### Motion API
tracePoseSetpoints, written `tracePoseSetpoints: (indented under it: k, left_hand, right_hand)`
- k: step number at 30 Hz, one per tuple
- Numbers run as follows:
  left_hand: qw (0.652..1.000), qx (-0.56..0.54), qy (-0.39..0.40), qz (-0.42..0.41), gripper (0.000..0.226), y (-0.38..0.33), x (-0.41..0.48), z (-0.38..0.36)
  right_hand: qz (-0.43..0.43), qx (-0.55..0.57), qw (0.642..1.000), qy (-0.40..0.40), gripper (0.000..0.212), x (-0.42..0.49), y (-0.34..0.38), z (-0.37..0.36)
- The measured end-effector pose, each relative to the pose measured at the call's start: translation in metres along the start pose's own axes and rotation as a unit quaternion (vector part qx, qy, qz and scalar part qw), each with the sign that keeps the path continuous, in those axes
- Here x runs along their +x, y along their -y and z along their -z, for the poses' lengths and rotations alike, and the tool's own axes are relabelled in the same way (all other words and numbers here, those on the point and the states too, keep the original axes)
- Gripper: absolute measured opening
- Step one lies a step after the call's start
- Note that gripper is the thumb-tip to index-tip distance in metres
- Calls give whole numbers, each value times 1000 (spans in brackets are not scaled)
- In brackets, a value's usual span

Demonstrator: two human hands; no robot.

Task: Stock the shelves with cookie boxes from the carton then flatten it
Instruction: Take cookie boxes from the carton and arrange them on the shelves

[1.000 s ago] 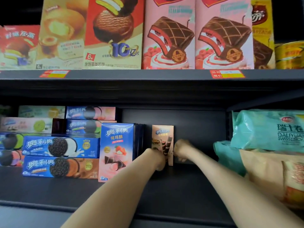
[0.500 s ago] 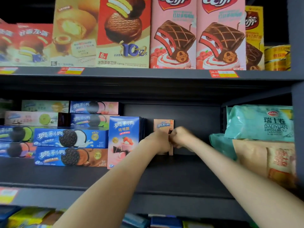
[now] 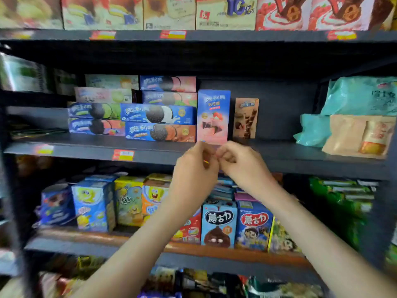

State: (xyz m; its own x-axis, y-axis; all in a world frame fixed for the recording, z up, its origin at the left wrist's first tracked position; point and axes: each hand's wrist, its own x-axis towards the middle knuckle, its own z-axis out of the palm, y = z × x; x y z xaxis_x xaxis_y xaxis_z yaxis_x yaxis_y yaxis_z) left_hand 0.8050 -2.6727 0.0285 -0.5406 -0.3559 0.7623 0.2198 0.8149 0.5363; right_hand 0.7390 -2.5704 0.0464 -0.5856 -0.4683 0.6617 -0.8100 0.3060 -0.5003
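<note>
shelf (image 3: 279, 155): matt dark metal | brown box (image 3: 246, 118): printed cardboard

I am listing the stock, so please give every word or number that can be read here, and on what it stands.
"10亿": cream box, top shelf.
"6": red tag on the same box.
"奥利奥": blue cookie box and the box under it.
"蘑古力": light blue box and darker blue box beside it, lower shelf.
Price tags, bags at the right, the other boxes: too blurred to read.
</note>
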Motion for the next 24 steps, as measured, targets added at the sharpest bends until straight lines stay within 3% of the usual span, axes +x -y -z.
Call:
tracePoseSetpoints:
  k: [6, 10, 16, 24]
  left_hand:
    - [990, 32, 7, 139, 8, 82, -93, 28]
    - [962, 69, 11, 265, 14, 137, -162, 36]
    - [888, 126, -25, 442, 12, 211, -252, 42]
    - [740, 177, -43, 647, 17, 328, -426, 38]
  right_hand:
    - [-7, 46, 991, 129, 13, -57, -2, -110]
    - [-19, 66, 972, 227, 9, -99, -10, -193]
    - [-24, 88, 921, 379, 8, -164, -24, -313]
    - [-26, 79, 821, 565, 3, -303, -64, -471]
